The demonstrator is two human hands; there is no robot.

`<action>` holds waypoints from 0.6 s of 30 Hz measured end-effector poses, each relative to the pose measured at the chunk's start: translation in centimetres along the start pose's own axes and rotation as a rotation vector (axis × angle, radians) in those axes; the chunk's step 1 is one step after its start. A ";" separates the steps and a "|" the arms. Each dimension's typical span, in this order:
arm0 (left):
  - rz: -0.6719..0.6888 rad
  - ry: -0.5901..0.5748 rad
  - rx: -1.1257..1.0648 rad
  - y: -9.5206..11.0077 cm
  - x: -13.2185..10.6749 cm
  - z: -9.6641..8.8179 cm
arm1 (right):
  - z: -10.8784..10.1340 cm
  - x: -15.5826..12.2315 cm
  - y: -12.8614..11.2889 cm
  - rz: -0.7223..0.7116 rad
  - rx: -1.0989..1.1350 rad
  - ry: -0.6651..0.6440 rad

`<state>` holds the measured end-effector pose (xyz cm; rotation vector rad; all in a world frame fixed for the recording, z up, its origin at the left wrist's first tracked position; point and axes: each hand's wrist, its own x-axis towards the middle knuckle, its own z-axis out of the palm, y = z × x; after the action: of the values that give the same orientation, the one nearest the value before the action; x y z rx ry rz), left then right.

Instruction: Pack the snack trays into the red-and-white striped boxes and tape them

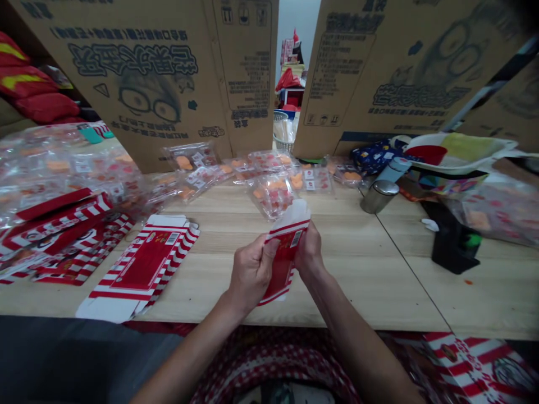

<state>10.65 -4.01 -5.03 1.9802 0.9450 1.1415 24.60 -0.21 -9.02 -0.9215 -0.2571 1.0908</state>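
A red and white striped carton (281, 270), with a barcode near its top, is held tilted above the table in both hands. My left hand (252, 268) grips its left side, thumb pressed on the red face. Closed round the right edge is my right hand (310, 247), its fingers partly hidden behind the carton. White flaps stick up at the carton's upper end. Just beyond it lies a clear plastic packet (273, 193) with orange and pink contents. To the left rests a stack of flattened striped cartons (145, 261).
More striped cartons (80, 241) and many clear packets (54, 168) cover the left. Tall cardboard boxes (168, 73) stand along the back. At right are a metal-lidded cup (379, 196), a black tape dispenser (452, 241) and a white basket (463, 151).
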 end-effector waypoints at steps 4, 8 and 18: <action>0.057 0.088 0.290 -1.7 -2.1 1.4 | -0.2 2.1 -0.7 -0.027 0.028 0.077; -0.009 0.095 0.378 -4.5 -3.7 1.7 | 0.0 3.1 -1.0 -0.068 0.042 0.090; -0.197 0.109 0.138 -5.7 -3.3 0.8 | -1.0 2.3 -0.3 -0.070 -0.153 -0.043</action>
<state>8.68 -3.88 -11.31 1.8965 1.2770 1.1068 26.47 1.13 -10.00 -1.0185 -0.4102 1.0370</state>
